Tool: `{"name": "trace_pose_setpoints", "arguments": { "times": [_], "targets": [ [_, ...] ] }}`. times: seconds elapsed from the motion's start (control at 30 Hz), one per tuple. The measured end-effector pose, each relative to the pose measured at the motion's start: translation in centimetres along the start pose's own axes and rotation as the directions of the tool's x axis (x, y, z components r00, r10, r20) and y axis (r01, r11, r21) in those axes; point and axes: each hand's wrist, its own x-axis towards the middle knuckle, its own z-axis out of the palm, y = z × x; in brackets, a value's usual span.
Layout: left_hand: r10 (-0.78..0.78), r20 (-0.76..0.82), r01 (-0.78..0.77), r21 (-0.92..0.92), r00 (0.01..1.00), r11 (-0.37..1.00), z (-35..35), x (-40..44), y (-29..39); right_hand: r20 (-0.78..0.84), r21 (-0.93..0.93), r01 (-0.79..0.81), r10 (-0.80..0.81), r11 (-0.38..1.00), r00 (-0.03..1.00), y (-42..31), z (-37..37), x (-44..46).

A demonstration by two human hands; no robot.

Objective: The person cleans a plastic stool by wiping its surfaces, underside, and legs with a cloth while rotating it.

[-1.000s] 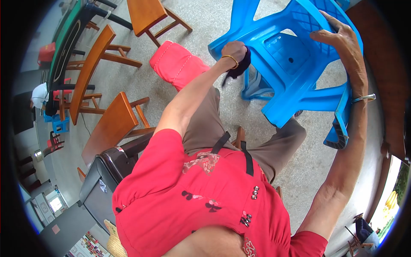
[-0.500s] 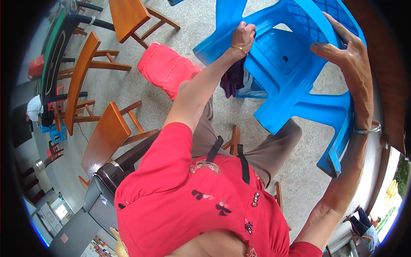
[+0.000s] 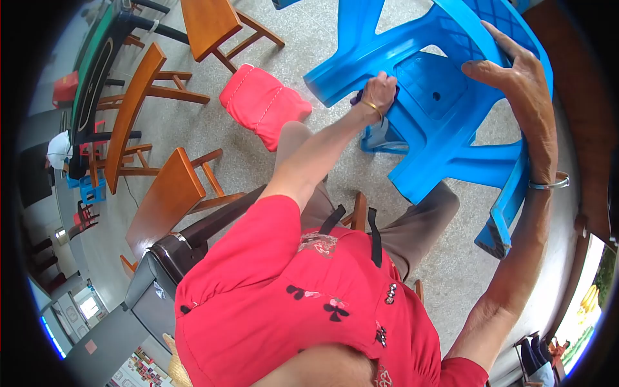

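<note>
A blue plastic chair (image 3: 422, 126) is tipped in front of me, its seat facing up and its latticed back at the upper right. My left hand (image 3: 379, 93), with a gold bracelet, is closed on a dark purple cloth (image 3: 356, 97) and presses it against the chair's frame beside the seat. Most of the cloth is hidden under the fingers. My right hand (image 3: 525, 84), with a silver bangle, grips the edge of the chair back, thumb on one side and fingers on the other. One chair leg lies along my right forearm.
A pink cloth-covered bundle (image 3: 263, 106) is on the speckled floor. Wooden chairs (image 3: 169, 197) stand to the left, near a green-topped table (image 3: 97, 77). Behind the chair is another blue plastic piece (image 3: 382, 140). A brown wooden surface (image 3: 583, 109) is at the right.
My left hand has moved down and to the right along the chair frame. The cloth that hung below it is now bunched under the hand. My right hand keeps its hold.
</note>
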Motion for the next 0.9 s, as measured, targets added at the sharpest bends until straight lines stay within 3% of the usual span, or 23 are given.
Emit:
{"name": "trace_pose_setpoints", "arguments": {
  "times": [0.17, 0.27, 0.3, 0.37, 0.4, 0.43, 0.5, 0.53, 0.6, 0.63, 0.7, 0.83, 0.9],
  "targets": [
    [-0.057, 0.057, 0.061, -0.070, 0.997, 0.996, -0.2, -4.9, 1.4, -0.032, 0.033, 0.040, -0.039, 0.999, 0.999, -0.1, 0.2, -0.5],
    [-0.147, 0.148, 0.193, -0.379, 0.978, 0.905, -2.0, -7.0, 2.0, 0.057, 0.055, 0.046, -0.049, 0.997, 0.997, 0.5, -0.2, 0.2],
    [-0.157, 0.142, 0.200, -0.372, 0.977, 0.907, -2.9, -7.3, 2.1, 0.062, 0.062, 0.055, -0.059, 0.997, 0.996, 0.9, -0.1, 0.2],
    [-0.179, 0.154, 0.223, -0.342, 0.972, 0.913, -4.4, -7.3, 2.2, 0.043, -0.142, 0.302, -0.299, 0.943, 0.953, 1.2, 0.0, 0.3],
    [-0.182, 0.103, 0.206, -0.320, 0.978, 0.925, -5.0, -7.0, 2.1, 0.047, -0.137, 0.309, -0.306, 0.941, 0.951, 1.2, 0.1, 0.2],
    [-0.190, 0.097, 0.211, -0.317, 0.977, 0.925, -5.8, -6.4, 1.7, 0.020, -0.100, 0.243, -0.243, 0.965, 0.970, 1.2, 0.2, 0.1],
    [-0.129, -0.074, 0.102, -0.295, 0.989, 0.950, -7.5, -4.8, 1.0, -0.026, -0.022, 0.106, -0.107, 0.994, 0.994, 1.0, 0.3, 0.0],
    [-0.132, -0.077, 0.104, -0.294, 0.988, 0.950, -8.3, -4.0, 0.6, -0.024, -0.021, 0.111, -0.111, 0.994, 0.994, 1.0, 0.3, 0.1],
    [-0.039, -0.230, 0.010, -0.126, 0.973, 0.992, -9.3, -2.7, -0.5, -0.046, -0.002, 0.083, -0.083, 0.997, 0.995, 1.3, 0.3, 0.0],
    [-0.039, -0.226, 0.010, -0.126, 0.973, 0.992, -8.7, -2.6, -2.1, -0.046, -0.001, 0.080, -0.080, 0.997, 0.996, 1.7, 0.3, 0.1],
    [-0.024, -0.093, 0.051, 0.292, 0.995, 0.955, -6.0, -3.2, -6.4, 0.016, -0.005, 0.139, -0.139, 0.990, 0.990, 2.5, 0.3, 0.5],
    [0.009, 0.037, -0.023, 0.407, 0.999, 0.913, -7.6, -5.1, -6.7, -0.006, -0.039, 0.149, -0.149, 0.988, 0.989, 1.0, 0.1, -0.1],
    [0.042, 0.050, -0.060, 0.443, 0.998, 0.894, -8.4, -5.5, -7.1, 0.085, -0.240, 0.310, -0.299, 0.920, 0.951, 0.4, -0.2, 0.1]
  ]
}}
